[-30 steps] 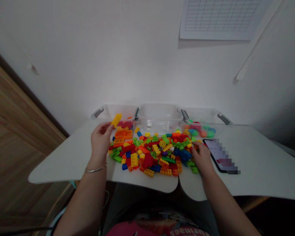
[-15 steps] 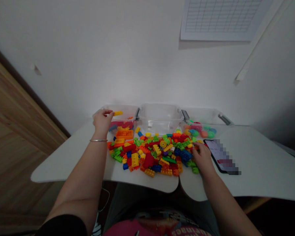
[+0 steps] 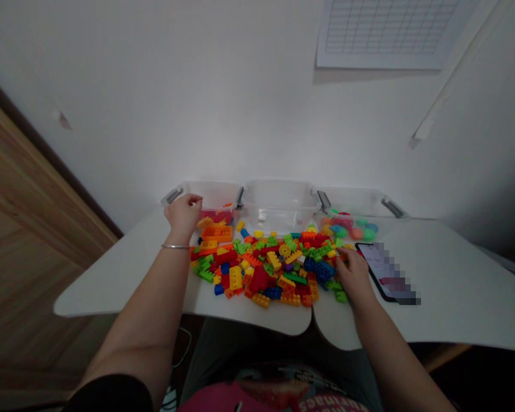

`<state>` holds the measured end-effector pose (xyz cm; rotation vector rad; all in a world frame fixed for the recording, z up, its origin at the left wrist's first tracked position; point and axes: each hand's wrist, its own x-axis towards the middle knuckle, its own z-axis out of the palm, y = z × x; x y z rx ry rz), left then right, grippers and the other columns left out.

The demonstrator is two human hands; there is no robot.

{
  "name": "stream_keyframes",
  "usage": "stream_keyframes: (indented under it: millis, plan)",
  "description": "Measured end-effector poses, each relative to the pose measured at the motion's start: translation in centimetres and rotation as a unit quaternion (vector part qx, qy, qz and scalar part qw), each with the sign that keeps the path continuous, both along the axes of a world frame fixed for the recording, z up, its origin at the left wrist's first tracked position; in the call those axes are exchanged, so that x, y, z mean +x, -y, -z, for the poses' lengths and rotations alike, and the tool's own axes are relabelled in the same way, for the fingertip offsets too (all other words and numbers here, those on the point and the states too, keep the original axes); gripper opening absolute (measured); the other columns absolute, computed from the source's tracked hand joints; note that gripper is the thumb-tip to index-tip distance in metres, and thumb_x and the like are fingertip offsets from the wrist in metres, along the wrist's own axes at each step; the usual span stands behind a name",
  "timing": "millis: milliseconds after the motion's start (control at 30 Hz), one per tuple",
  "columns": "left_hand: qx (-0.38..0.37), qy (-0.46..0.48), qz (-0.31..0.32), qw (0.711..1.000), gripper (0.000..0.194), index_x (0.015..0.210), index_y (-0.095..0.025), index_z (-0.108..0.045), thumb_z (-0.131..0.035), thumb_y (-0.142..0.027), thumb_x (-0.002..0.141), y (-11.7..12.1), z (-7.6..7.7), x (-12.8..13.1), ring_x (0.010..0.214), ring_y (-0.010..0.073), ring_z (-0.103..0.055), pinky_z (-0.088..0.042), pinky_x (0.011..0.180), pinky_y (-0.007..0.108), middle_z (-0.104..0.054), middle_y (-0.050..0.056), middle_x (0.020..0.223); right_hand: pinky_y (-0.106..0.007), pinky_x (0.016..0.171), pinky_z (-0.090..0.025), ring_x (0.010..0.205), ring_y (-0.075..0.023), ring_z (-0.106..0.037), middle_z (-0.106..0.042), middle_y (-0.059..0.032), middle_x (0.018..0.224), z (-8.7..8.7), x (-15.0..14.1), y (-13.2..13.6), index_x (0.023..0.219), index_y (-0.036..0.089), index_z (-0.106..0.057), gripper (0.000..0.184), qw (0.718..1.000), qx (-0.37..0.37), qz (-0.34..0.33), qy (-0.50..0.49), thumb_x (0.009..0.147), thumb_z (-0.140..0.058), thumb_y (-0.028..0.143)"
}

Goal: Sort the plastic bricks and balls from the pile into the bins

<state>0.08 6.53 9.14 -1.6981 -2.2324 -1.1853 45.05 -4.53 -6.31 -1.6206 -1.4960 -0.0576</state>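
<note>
My left hand [image 3: 183, 215] hovers over the front left of the left clear bin [image 3: 214, 194], fingers loosely curled with a small gap at the tips and no brick showing in them. Red and orange pieces [image 3: 218, 217] lie inside that bin. My right hand [image 3: 354, 273] rests at the right edge of a heap of toy building bricks [image 3: 274, 261], its thumb and fingers slightly apart. Its fingertips are close to green and blue bricks [image 3: 321, 269]; no brick is clearly held there. Orange bricks [image 3: 217, 233] lie below my left hand.
A middle clear bin [image 3: 281, 200] and a right clear bin [image 3: 356, 200] holding round coloured pieces stand along the wall. A phone [image 3: 386, 274] lies right of my right hand on the white table [image 3: 446, 286]. A gap splits the table's front edge.
The yellow brick that my left hand pinched above the left bin is gone from its fingers. That hand has shifted slightly right; my right hand stays in place.
</note>
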Motion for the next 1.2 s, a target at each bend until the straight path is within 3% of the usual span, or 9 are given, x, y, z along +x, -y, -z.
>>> stream_keyframes:
  millis: [167,333,467,600,767,967,1200]
  plan:
    - [0.019,0.007,0.058,0.998,0.03,0.099,-0.019,-0.073,-0.053,-0.032,0.081,1.2,0.3,0.6,0.104,0.0261,-0.063,-0.043,0.097,0.038,-0.073,0.008,0.103,-0.05,0.099,-0.041,0.107,-0.0285,-0.058,-0.068,-0.0135,0.108,0.1,0.0,0.0,0.103,0.019,-0.066,0.037,1.0,0.006,0.005,-0.002,0.082,-0.045,0.041]
    - [0.035,-0.056,0.054,0.996,0.03,0.106,-0.022,-0.07,-0.054,-0.03,0.082,4.5,1.2,3.4,0.121,0.031,-0.053,-0.03,0.11,0.05,-0.067,0.01,0.115,-0.051,0.1,-0.041,0.108,-0.03,-0.058,-0.067,-0.0164,0.11,-0.3,-0.1,0.1,0.104,0.015,-0.066,0.043,1.0,-0.005,0.002,-0.011,0.081,-0.044,0.044]
    - [0.002,-0.075,0.166,0.983,0.03,0.11,-0.022,-0.068,-0.054,-0.033,0.085,7.7,2.4,6.5,0.12,0.029,-0.054,-0.033,0.109,0.049,-0.067,0.008,0.12,-0.052,0.1,-0.041,0.106,-0.0301,-0.058,-0.067,-0.0167,0.109,-0.6,-0.2,0.3,0.105,0.014,-0.066,0.044,1.0,-0.012,-0.004,-0.021,0.082,-0.044,0.045]
    - [-0.028,-0.096,0.298,0.949,0.034,0.118,-0.025,-0.065,-0.054,-0.036,0.089,10.9,4.0,9.6,0.128,0.0289,-0.049,-0.032,0.113,0.052,-0.064,0.008,0.129,-0.051,0.1,-0.042,0.108,-0.0301,-0.058,-0.067,-0.0173,0.112,-1.2,-0.4,0.7,0.107,0.014,-0.066,0.043,0.999,-0.018,-0.009,-0.046,0.082,-0.046,0.043]
    - [-0.073,-0.155,0.381,0.909,0.043,0.129,-0.029,-0.06,-0.06,-0.039,0.087,13.8,5.7,12.7,0.138,0.0331,-0.038,-0.02,0.118,0.062,-0.056,0.007,0.14,-0.05,0.099,-0.042,0.108,-0.03,-0.058,-0.067,-0.0168,0.112,-2.2,-0.9,1.2,0.108,0.014,-0.065,0.04,0.997,-0.014,-0.021,-0.067,0.083,-0.048,0.04]
    - [-0.076,-0.234,0.424,0.872,0.065,0.144,-0.033,-0.044,-0.063,-0.05,0.085,14.6,6.3,13.9,0.142,0.0333,-0.032,-0.015,0.119,0.062,-0.043,0.007,0.151,-0.05,0.1,-0.042,0.111,-0.0293,-0.058,-0.066,-0.0158,0.116,-2.4,-0.9,1.3,0.11,0.016,-0.064,0.039,0.993,-0.027,-0.024,-0.115,0.083,-0.046,0.038]
    - [-0.067,-0.266,0.391,0.878,0.053,0.138,-0.031,-0.052,-0.06,-0.047,0.088,13.8,6.4,14.0,0.139,0.0334,-0.038,-0.018,0.117,0.065,-0.051,0.007,0.146,-0.053,0.102,-0.039,0.113,-0.0297,-0.056,-0.067,-0.0145,0.115,-2.2,-0.8,1.3,0.109,0.018,-0.065,0.039,0.996,0.011,-0.004,-0.087,0.083,-0.046,0.039]
